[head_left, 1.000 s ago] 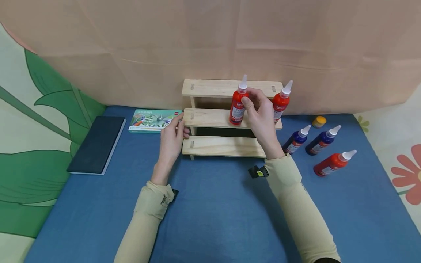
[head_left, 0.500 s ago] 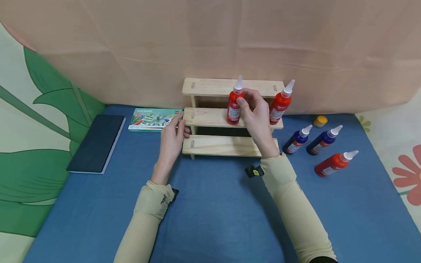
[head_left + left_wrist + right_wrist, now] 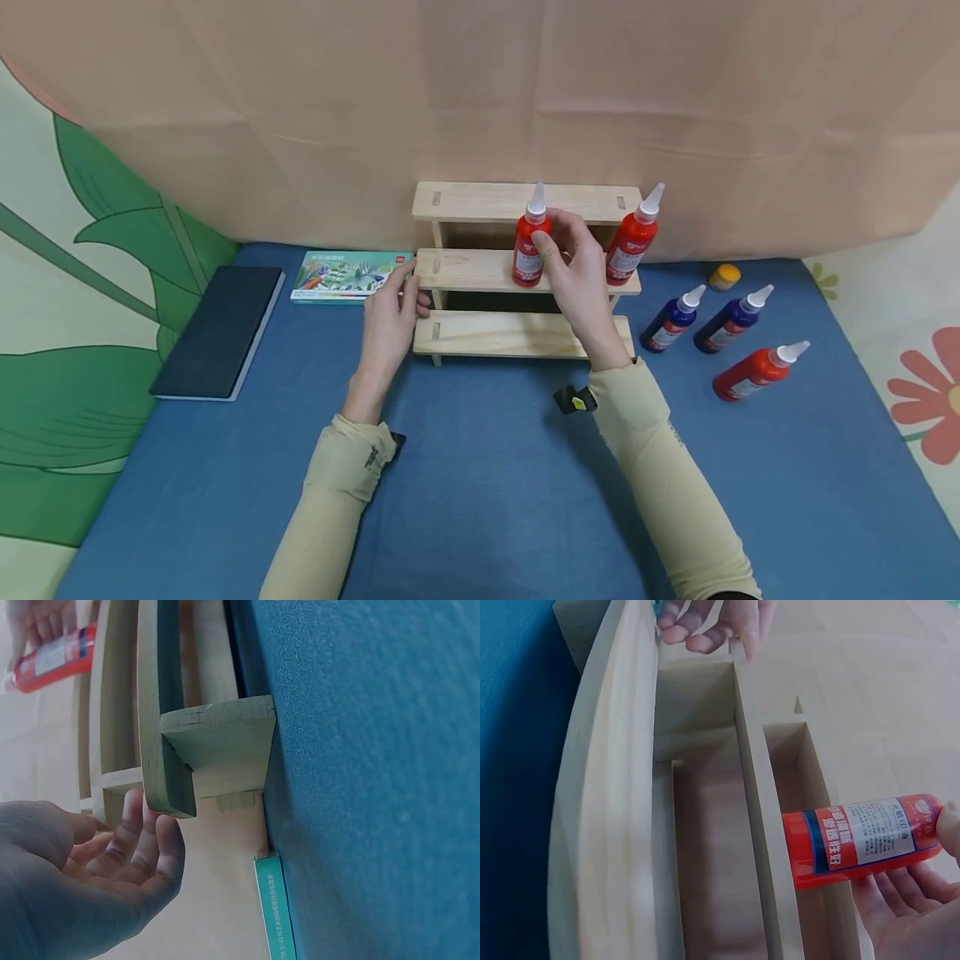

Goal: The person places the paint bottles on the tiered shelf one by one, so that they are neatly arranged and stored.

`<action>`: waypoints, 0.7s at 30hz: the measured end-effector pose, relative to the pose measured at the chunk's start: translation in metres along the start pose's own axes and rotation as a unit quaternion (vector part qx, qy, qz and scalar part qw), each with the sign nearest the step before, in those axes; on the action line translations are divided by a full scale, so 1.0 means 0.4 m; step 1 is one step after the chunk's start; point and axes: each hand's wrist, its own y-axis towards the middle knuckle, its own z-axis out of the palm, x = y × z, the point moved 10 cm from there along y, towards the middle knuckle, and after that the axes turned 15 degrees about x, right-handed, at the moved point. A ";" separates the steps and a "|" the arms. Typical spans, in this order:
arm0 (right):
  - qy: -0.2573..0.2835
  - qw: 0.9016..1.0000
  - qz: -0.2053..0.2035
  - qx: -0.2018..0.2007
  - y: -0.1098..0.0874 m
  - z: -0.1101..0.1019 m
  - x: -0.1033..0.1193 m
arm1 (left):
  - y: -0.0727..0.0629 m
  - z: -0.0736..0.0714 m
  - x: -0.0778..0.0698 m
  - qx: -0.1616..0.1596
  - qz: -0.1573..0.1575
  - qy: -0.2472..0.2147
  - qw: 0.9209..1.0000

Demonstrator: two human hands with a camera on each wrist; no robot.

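Observation:
A three-tier wooden rack (image 3: 517,333) stands on the blue cloth. My left hand (image 3: 387,312) holds its left end, thumb at the middle tier and the other fingers curled below, as the left wrist view shows. My right hand (image 3: 581,275) pinches a red squeeze bottle (image 3: 528,260) between thumb and fingers; it is upright, its base at the middle tier. In the right wrist view, the bottle's label (image 3: 874,831) faces the camera. Another red bottle (image 3: 630,246) stands at that tier's right end, white nozzle upward.
Right of the rack are two blue bottles (image 3: 670,323) (image 3: 731,323), a red bottle (image 3: 752,373) and a yellow cap (image 3: 724,277). A green illustrated box (image 3: 337,277) and a dark notebook (image 3: 217,333) lie to the left. A beige cloth (image 3: 480,92) hangs behind.
My right hand has moved left along the middle tier with the red bottle, uncovering more of the red bottle at the right end. My left hand stays at the rack's left end.

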 end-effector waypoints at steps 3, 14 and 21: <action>0.001 1.000 -0.002 0.002 -0.001 0.002 -0.001 | 0.000 0.000 -0.001 0.002 0.000 0.003 1.000; 0.019 1.000 -0.001 0.010 -0.009 -0.013 0.008 | -0.001 0.004 0.000 0.002 -0.002 0.006 1.000; 0.014 1.000 0.005 0.008 -0.031 -0.043 0.020 | 0.000 0.002 0.000 0.002 -0.003 0.004 1.000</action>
